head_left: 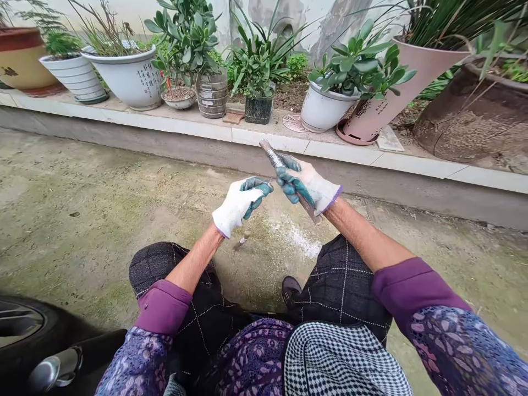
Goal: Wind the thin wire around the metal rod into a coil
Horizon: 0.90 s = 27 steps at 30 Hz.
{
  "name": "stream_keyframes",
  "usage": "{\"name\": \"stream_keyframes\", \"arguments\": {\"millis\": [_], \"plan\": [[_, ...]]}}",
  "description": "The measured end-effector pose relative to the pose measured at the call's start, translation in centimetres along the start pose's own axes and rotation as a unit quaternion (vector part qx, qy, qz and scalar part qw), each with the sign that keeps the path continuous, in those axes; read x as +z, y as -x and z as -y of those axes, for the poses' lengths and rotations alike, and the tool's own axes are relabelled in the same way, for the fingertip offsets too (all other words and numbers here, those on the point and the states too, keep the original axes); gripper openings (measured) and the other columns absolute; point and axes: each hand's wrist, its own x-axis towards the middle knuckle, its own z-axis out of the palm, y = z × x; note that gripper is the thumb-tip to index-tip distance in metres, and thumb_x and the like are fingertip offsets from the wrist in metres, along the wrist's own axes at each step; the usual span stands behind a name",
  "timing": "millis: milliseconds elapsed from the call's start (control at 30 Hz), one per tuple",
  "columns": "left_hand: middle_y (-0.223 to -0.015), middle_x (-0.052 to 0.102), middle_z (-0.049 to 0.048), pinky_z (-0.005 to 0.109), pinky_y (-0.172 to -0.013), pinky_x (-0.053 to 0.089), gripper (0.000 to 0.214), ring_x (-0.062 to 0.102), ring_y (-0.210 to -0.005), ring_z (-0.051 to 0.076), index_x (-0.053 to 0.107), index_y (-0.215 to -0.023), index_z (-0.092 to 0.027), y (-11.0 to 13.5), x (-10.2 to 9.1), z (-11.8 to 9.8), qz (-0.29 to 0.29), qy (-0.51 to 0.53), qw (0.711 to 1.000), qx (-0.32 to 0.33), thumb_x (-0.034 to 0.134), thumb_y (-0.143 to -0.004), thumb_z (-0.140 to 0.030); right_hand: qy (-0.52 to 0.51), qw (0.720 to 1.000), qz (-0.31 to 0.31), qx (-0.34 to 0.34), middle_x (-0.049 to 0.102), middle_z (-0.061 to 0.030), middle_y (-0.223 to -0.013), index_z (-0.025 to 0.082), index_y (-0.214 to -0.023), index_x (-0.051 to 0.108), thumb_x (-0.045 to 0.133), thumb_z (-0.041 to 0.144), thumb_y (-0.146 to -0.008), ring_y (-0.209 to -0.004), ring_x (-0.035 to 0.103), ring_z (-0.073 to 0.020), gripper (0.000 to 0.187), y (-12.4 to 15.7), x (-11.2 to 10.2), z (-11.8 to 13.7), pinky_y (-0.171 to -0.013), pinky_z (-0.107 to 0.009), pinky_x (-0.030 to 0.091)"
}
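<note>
My right hand (303, 181), in a white glove with a green-coated palm, is closed round a long, narrow tool (271, 154). Its upper end is grey-brown, with a shiny silvery, ridged section below; a flat brownish end shows under the wrist. What kind of tool it is I cannot tell. Just left of it, my left hand (245, 201), gloved alike, has its fingers pinched together. A thin strand seems to poke out at the fingertips, but most of it is hidden. Both hands hang above the concrete ground, close together and apart.
White bits (299, 237) lie scattered on the concrete (103, 203) below my hands, beside a small stubby object (242, 240). Ahead runs a tiled ledge (264, 137) with several potted plants, including a white pot (328, 110). A vehicle wheel (25, 324) stands at lower left.
</note>
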Motion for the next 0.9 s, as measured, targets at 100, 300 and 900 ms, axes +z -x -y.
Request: {"name": "stream_keyframes", "arguments": {"millis": [100, 300, 900], "plan": [[-0.048, 0.044, -0.0084, 0.019, -0.035, 0.018, 0.023, 0.030, -0.034, 0.002, 0.067, -0.087, -0.013, -0.6, -0.1, 0.9, -0.002, 0.001, 1.000, -0.013, 0.068, -0.073, -0.032, -0.040, 0.998, 0.026, 0.027, 0.050, 0.0072, -0.064, 0.023, -0.089, 0.045, 0.070, 0.031, -0.077, -0.040, 0.032, -0.0040, 0.029, -0.3, -1.2, -0.1, -0.030, -0.017, 0.026], [-0.050, 0.046, -0.0076, 0.020, -0.040, 0.022, 0.019, 0.032, -0.039, 0.004, 0.066, -0.083, -0.015, -2.5, 0.3, 4.2, 0.002, -0.048, 0.999, -0.023, 0.066, -0.073, -0.031, -0.099, 0.985, 0.131, 0.052, 0.049, 0.0079, -0.067, 0.022, -0.099, 0.047, 0.064, 0.028, -0.086, -0.040, 0.027, -0.0025, 0.022, 1.8, -1.4, 0.4, -0.032, -0.014, 0.023], [-0.046, 0.045, -0.0062, 0.018, -0.036, 0.027, 0.012, 0.036, -0.037, 0.005, 0.057, -0.062, -0.016, -1.5, -1.0, 6.7, 0.216, -0.203, 0.953, -0.057, 0.065, -0.066, -0.024, 0.194, 0.918, 0.327, 0.111, 0.063, 0.0009, -0.072, 0.018, -0.147, 0.042, 0.062, 0.043, -0.089, -0.039, 0.042, -0.0039, 0.066, 5.1, -3.8, -2.6, -0.030, -0.014, 0.034]]}}
